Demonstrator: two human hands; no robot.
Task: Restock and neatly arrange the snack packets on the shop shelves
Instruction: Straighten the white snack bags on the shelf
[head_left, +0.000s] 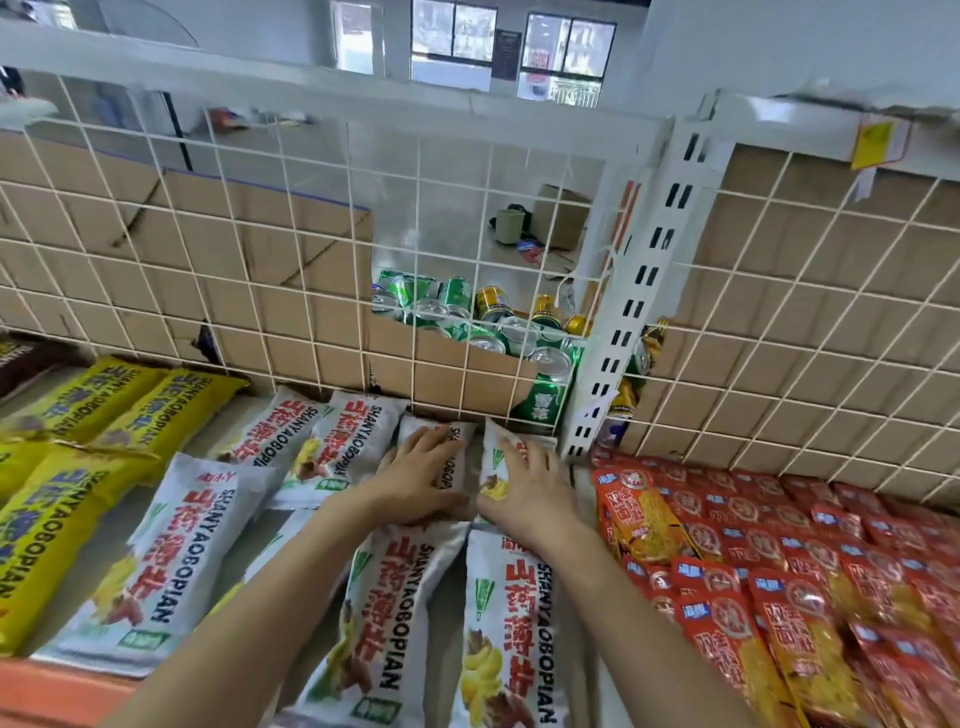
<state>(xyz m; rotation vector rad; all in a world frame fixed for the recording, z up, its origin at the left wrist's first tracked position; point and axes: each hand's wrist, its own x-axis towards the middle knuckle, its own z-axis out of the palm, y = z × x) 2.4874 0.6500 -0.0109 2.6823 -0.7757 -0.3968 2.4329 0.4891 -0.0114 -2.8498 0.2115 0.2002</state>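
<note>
Now squaring back row, I'd say: L hand (422, 475) & R hand (527, 491), fingers flat, press white packets (457, 457); next prob. push flush.

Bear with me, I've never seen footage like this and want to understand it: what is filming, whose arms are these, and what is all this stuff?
No machine here: a person wears one wide-angle camera on the head, looking forward and down, so you see their own two bare arms. They stand at a shop shelf with a wire mesh back. The left hand lies on one white snack packet at the back, and the right hand lies on the neighbouring packet; the fingers look fairly straight, pressing rather than lifting. More white packets lie nearer, yellow packets to the left, red packets to the right. Behind the mesh, drink cans sit in a cardboard box.
</note>
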